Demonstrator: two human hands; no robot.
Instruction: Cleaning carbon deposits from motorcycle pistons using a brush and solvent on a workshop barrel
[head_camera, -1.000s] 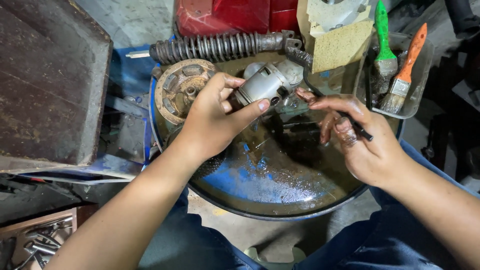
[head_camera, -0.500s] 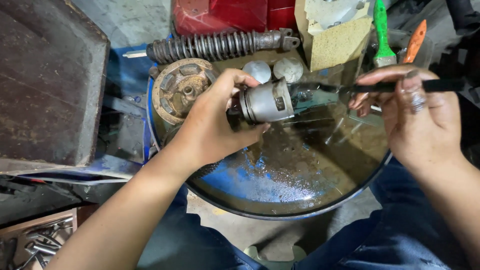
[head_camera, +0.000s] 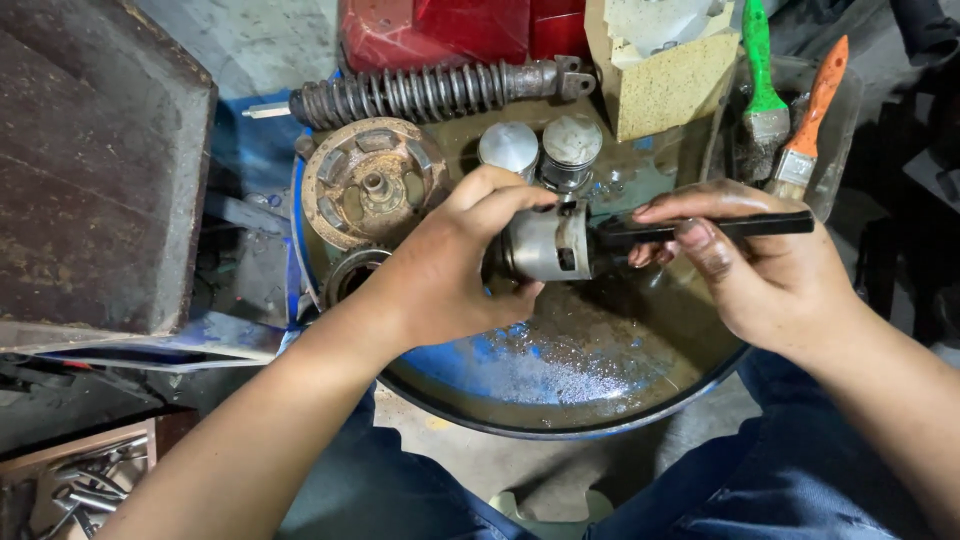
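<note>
My left hand (head_camera: 455, 270) grips a grey metal piston (head_camera: 545, 243), held on its side above a blue basin (head_camera: 600, 425) of dirty brown liquid. My right hand (head_camera: 760, 265) holds a thin black tool (head_camera: 720, 228) level, its tip pushed into the open end of the piston. Both hands are wet and grimy. Two more pistons (head_camera: 545, 148) stand upright at the basin's far side.
A rusty round clutch part (head_camera: 372, 183) lies at the basin's left. A coil spring shock absorber (head_camera: 430, 92) lies across the back. A yellow foam block (head_camera: 662, 75), a green brush (head_camera: 762, 85) and an orange brush (head_camera: 808, 120) stand at right. A dark wooden block (head_camera: 95, 170) sits left.
My right hand rose from the basin and brought the black tool across into the piston's open end. My left hand turned the piston level and lowered it slightly.
</note>
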